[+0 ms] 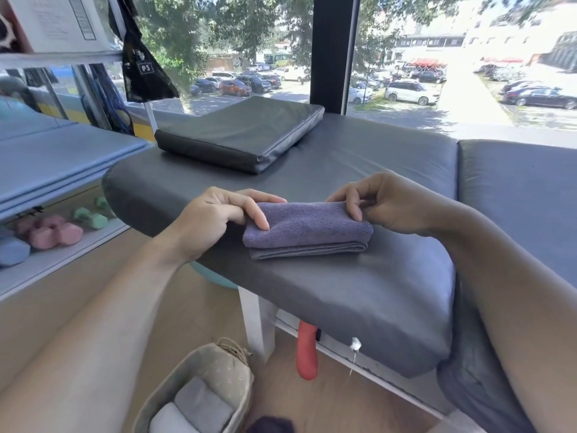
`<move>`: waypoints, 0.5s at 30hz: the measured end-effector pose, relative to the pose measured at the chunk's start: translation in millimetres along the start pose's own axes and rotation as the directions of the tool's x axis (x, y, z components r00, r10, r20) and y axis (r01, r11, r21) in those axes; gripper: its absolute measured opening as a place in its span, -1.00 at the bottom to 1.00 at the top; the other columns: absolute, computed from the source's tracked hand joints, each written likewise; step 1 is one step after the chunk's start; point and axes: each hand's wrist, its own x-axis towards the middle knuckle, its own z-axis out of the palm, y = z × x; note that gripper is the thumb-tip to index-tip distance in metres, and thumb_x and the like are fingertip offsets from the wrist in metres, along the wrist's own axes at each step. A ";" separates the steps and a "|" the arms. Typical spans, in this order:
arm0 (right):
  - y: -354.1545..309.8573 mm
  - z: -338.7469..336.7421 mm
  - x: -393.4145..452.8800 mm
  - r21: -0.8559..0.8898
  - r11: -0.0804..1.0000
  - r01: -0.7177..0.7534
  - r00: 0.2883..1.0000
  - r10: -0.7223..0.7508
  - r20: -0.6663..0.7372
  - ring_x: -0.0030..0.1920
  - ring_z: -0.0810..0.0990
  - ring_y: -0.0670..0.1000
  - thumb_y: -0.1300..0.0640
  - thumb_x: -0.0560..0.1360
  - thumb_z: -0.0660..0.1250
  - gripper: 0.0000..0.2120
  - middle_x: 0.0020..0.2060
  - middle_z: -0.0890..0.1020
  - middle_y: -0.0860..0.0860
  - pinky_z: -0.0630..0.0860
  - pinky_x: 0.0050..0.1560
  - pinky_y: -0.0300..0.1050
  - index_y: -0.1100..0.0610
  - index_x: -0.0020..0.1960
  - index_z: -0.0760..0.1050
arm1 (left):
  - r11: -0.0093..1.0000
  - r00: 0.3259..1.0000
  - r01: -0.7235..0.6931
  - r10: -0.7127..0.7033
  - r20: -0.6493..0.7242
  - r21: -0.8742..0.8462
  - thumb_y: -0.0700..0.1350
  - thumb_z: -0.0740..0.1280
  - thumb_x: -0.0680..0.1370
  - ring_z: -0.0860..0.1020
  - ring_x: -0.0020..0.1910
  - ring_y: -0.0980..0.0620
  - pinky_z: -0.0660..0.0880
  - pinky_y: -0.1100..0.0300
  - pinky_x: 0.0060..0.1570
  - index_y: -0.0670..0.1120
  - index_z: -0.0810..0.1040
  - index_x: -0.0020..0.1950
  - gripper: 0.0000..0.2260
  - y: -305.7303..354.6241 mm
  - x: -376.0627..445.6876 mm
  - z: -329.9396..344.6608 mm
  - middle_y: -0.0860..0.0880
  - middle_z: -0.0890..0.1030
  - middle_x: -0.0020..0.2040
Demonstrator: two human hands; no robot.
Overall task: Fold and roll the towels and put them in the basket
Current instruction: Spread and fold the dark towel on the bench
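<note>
A purple towel [307, 229], folded into a thick strip, lies on the grey padded bench [359, 285]. My left hand [218, 217] pinches the towel's left end, fingers curled over its top edge. My right hand [371, 201] pinches the right end the same way. On the floor below stands a beige fabric basket [224, 370] with a rope handle. Inside it lie a rolled grey towel [203, 407] and a white one [170, 420].
A dark cushion [243, 135] lies at the bench's far left. Pastel dumbbells [56, 232] sit on a low shelf to the left. A red object [307, 351] hangs under the bench. A large window runs behind, and the floor is wood.
</note>
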 end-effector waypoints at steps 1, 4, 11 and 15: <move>0.1 -0.8 0.6 -0.022 1.000 -0.006 1.000 0.006 0.002 0.16 0.68 0.05 0.65 0.39 0.11 -0.43 0.10 0.73 -0.01 0.53 0.32 0.05 0.04 -0.41 0.54 | 1.000 1.000 0.010 -0.009 0.010 -0.009 -0.38 0.09 0.46 0.61 0.23 -0.06 0.44 0.14 0.26 -0.17 0.68 -0.38 -0.59 0.4 0.2 -0.4 -0.07 0.70 0.18; -1.9 -2.8 -0.5 -0.048 0.999 -0.020 1.000 0.021 0.023 0.16 0.67 -0.03 0.64 0.41 0.11 -0.48 0.11 0.73 -0.06 0.53 0.30 -0.07 0.09 -0.38 0.53 | 0.999 0.999 0.039 -0.039 -0.012 0.016 -0.06 0.28 0.60 0.65 0.16 -0.02 0.41 0.16 0.21 -0.19 0.51 -0.45 -0.57 6.1 0.9 6.7 -0.11 0.71 0.09; -30.6 -1.9 -5.6 -0.225 0.965 -0.132 0.987 0.107 -0.121 0.21 0.58 -0.15 0.52 0.34 0.03 -0.50 0.11 0.70 -0.19 0.35 -0.03 -0.48 0.01 -0.35 0.56 | 0.928 0.995 0.060 -0.028 -0.093 0.367 -0.08 0.56 0.44 0.65 0.03 0.24 0.39 0.46 -0.09 -0.10 0.26 -0.41 -0.52 11.9 2.6 21.4 0.14 0.71 0.01; -57.0 31.3 -8.1 -0.460 0.885 -0.069 0.935 -0.104 -0.339 0.05 0.50 -0.06 0.25 0.54 0.16 -0.70 0.05 0.63 -0.14 0.33 -0.03 -0.16 -0.09 0.03 0.57 | 0.907 0.995 0.096 -0.074 -0.069 0.410 0.00 0.53 0.47 0.59 -0.15 0.23 0.42 0.25 -0.08 -0.09 0.23 -0.34 -0.51 12.9 1.8 21.1 0.24 0.70 0.08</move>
